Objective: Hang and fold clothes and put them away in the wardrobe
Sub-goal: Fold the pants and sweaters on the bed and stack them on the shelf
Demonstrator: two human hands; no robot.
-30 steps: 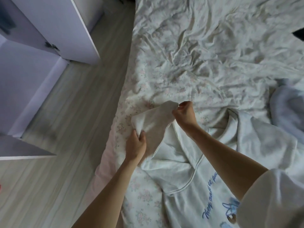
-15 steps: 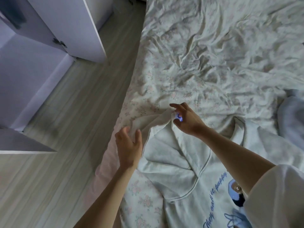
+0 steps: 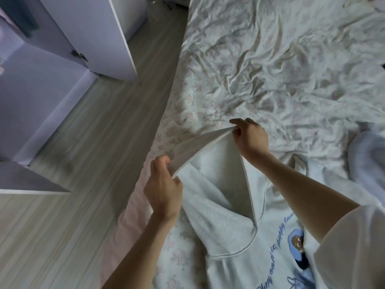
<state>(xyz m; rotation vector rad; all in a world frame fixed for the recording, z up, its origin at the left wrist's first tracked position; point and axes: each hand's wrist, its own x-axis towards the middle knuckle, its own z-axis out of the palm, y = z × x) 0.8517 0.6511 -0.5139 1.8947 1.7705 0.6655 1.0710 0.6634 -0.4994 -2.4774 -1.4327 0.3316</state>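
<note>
A pale hooded sweatshirt (image 3: 233,232) with blue lettering and a cartoon print lies on the bed, its hood pointing toward the bed's left edge. My left hand (image 3: 163,188) grips the hood's rim at its left end. My right hand (image 3: 250,136) pinches the same rim at the hood's far tip. Between the two hands the rim is pulled taut and the hood gapes open. The sweatshirt's lower part runs out of view at the bottom right, partly behind my right sleeve.
The bed (image 3: 270,65) has a crumpled floral sheet. A pale blue garment (image 3: 368,155) lies at the right edge. A white wardrobe (image 3: 41,97) stands open at the left, with a door (image 3: 112,32) swung out over the wooden floor (image 3: 83,163).
A second ago both hands held the hood bunched; they let go half a second ago. Now they grip its rim again, further apart, stretching it open.
</note>
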